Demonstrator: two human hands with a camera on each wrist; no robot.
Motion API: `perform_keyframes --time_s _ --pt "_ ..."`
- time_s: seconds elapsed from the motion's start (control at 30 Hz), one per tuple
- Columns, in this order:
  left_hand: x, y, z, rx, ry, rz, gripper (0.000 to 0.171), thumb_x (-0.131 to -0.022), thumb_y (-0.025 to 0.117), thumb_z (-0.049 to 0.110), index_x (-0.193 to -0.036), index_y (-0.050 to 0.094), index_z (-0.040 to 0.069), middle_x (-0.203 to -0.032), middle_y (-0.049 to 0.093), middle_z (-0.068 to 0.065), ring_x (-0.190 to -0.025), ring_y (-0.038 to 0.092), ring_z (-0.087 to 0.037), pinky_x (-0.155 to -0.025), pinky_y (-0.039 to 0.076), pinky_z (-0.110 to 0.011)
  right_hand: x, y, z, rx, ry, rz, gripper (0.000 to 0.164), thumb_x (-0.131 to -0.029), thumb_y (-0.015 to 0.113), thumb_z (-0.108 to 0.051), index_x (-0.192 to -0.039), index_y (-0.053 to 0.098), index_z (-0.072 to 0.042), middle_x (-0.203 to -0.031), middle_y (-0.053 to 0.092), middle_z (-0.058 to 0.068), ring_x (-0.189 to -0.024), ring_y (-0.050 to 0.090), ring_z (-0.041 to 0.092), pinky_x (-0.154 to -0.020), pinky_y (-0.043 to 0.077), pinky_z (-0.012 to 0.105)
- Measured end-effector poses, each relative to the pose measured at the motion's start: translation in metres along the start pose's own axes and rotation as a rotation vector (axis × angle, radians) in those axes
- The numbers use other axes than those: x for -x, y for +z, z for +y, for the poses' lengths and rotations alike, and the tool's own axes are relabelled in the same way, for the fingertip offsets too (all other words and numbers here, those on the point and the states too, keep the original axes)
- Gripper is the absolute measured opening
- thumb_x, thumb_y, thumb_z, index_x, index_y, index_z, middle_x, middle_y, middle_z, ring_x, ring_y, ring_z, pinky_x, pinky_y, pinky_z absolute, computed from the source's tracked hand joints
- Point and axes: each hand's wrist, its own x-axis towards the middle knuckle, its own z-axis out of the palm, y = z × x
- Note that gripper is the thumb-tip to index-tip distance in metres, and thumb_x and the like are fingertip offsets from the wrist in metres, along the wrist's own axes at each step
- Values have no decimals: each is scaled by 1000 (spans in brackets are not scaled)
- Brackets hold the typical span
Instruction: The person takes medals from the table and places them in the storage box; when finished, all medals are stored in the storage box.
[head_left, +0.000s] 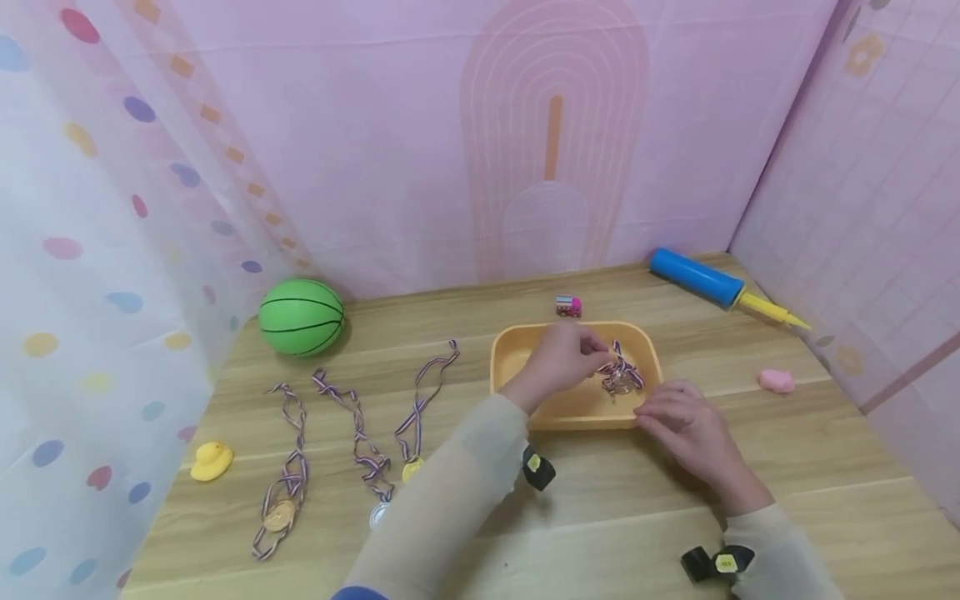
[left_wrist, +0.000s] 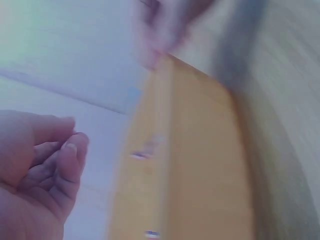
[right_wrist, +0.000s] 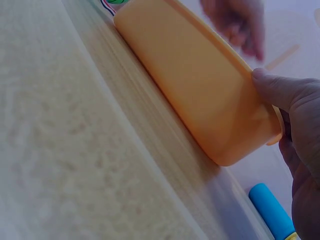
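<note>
A shallow orange plastic bin [head_left: 585, 423] stands on the wooden table, with a medal [head_left: 619, 382] and its bunched striped ribbon inside toward the right end. Above the bin's interior, my left hand [head_left: 564, 360] is beside the ribbon, fingers loosely bent; in the left wrist view nothing shows between thumb and fingertips. My right hand [head_left: 690, 429] grips the bin's near right corner, its thumb [right_wrist: 272, 90] on the rim and fingers behind. To the left lie a bronze-coloured medal [head_left: 279, 517], a silver medal [head_left: 380, 513] and a gold medal [head_left: 412, 470] on long ribbons, the last two partly hidden by my left sleeve.
A green ball [head_left: 302, 317] and a yellow rubber duck [head_left: 212, 461] are on the left. Behind the bin sits a small pink toy truck [head_left: 568, 306]. At right lie a blue hand pump [head_left: 697, 277] with a yellow nozzle and a pink toy [head_left: 776, 381]. Curtains border the table.
</note>
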Motion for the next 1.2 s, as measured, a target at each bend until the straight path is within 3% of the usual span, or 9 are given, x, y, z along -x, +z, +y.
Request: perform_keyframes --time_s 0.2,0.4,0.5,0.83,0.97,1.2 --pt "35 -38 19 82 30 31 11 -89 70 21 -94 72 12 -79 66 6 -67 63 -9 -58 53 -23 -2 -7 2 21 41 -3 19 -73 81 -1 -88 75 -11 -90 71 -7 -98 54 13 -88 39 17" --pt "73 -66 10 182 59 98 14 -89 70 21 -97 72 10 -79 66 -1 -68 60 -14 -57 51 -27 -2 -10 5 45 47 4 22 -72 82 -1 -89 75 -12 -90 71 -8 -100 54 11 -88 38 17" --pt "93 -77 -4 226 40 147 13 -90 69 19 -97 71 9 -81 67 -6 -68 62 -17 -59 53 -31 -1 -10 5 43 55 7 22 -72 82 -2 -89 75 -14 -90 71 -9 -100 54 10 -88 38 16" --pt "137 -113 -73 206 -167 297 20 -90 69 24 -103 70 9 -88 66 -9 -73 62 -22 -65 54 -34 -1 -3 2 6 40 17 20 -71 82 0 -87 76 -11 -88 72 -5 -97 55 14 -88 38 16" --pt "150 -123 -96 96 -181 317 17 -89 70 24 -96 70 9 -80 65 -7 -69 59 -22 -57 50 -29 -1 0 1 4 53 -10 18 -73 81 -2 -87 76 -12 -90 72 -5 -99 54 13 -89 38 17" --pt "176 -126 -127 -86 -207 252 9 -88 71 19 -90 70 10 -75 63 1 -66 55 -15 -56 48 -25 -1 1 0 19 43 -9 18 -73 82 -3 -87 76 -12 -91 71 -6 -99 54 12 -89 38 16"
